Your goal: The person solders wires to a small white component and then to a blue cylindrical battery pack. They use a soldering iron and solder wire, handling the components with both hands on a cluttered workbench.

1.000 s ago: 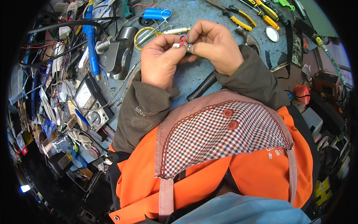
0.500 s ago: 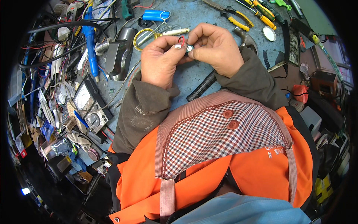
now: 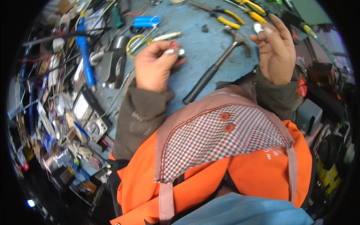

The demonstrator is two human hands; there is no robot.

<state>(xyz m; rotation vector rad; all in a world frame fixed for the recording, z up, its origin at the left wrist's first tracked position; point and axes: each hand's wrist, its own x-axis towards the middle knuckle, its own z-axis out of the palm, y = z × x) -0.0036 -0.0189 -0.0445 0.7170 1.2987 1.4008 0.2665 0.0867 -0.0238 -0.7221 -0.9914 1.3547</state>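
My left hand (image 3: 154,67) is closed over the bench, its thumb and fingers pinching a small dark piece with a round, pale shiny end (image 3: 181,53). A bit of red wire (image 3: 173,44) pokes up by the thumb; the fingers hide the rest. Out to the right, my right hand (image 3: 277,54) is raised with its fingers apart and one finger stretched out, holding nothing that I can see. Close by its fingertips is a small round white lid (image 3: 258,27); whether they touch is unclear from the blur.
A claw hammer (image 3: 210,71) lies between my hands. Beyond it are yellow-handled pliers (image 3: 228,19) and screwdrivers (image 3: 258,16). A blue cylinder (image 3: 146,21) and a yellow ring (image 3: 132,45) lie past my left hand. Cables, a blue soldering iron (image 3: 85,52) and a multimeter (image 3: 95,129) crowd the left.
My right hand has let go of the small piece and swung right, toward the white lid. My left hand keeps the piece. The whole view has shifted slightly.
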